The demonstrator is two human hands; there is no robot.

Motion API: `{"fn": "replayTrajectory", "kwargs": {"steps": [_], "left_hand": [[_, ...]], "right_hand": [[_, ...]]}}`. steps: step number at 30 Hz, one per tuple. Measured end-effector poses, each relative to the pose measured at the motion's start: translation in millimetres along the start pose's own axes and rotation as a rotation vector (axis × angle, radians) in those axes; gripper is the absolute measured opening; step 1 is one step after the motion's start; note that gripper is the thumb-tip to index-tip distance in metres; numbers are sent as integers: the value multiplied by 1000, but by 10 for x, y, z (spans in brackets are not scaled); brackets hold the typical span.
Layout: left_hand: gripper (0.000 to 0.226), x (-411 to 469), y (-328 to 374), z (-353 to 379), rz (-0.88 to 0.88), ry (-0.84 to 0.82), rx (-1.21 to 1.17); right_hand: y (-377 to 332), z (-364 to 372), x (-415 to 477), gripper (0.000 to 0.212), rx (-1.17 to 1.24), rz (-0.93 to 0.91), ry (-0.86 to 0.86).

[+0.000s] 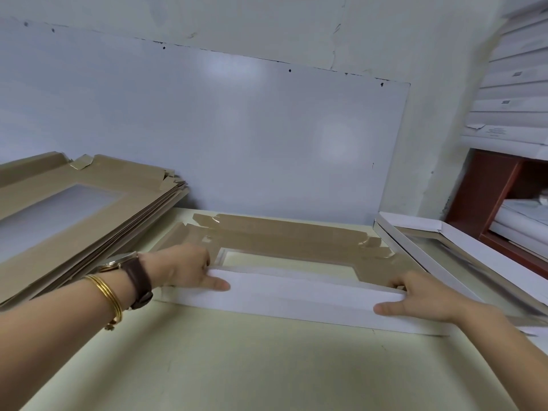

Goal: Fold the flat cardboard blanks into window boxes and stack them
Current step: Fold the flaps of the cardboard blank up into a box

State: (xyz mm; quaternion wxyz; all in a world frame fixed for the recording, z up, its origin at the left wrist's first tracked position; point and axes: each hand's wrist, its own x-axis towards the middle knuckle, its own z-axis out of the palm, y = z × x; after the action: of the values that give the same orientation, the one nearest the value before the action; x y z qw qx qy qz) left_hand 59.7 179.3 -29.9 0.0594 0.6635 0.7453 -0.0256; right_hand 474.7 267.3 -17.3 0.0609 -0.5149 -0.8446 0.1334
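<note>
A flat cardboard blank [284, 235] lies brown side up on the pale table, its clear window in the middle. Its near long flap [299, 292], white on the outside, is folded up toward me. My left hand [189, 269] grips the flap's left end, thumb on the white face and fingers behind it. My right hand [415, 295] grips the right end the same way. A pile of unfolded brown blanks [86, 215] leans at the left. A folded white window box [462, 256] lies at the right.
The pale green table [237, 360] stretches toward me. A white board [237, 129] stands against the wall behind the blank. At the far right is a red-brown shelf [486, 197] with white stacks above and inside it.
</note>
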Motion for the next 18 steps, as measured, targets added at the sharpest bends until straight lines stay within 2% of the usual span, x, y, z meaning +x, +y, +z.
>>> {"fn": "replayTrajectory", "kwargs": {"steps": [7, 11, 18], "left_hand": [[60, 68, -3, 54, 20, 45, 29], [56, 122, -33, 158, 24, 139, 1], [57, 177, -85, 334, 28, 227, -4]], "right_hand": [[42, 73, 149, 45, -62, -23, 127], [84, 118, 194, 40, -95, 45, 131], [83, 147, 272, 43, -140, 96, 111]]}}
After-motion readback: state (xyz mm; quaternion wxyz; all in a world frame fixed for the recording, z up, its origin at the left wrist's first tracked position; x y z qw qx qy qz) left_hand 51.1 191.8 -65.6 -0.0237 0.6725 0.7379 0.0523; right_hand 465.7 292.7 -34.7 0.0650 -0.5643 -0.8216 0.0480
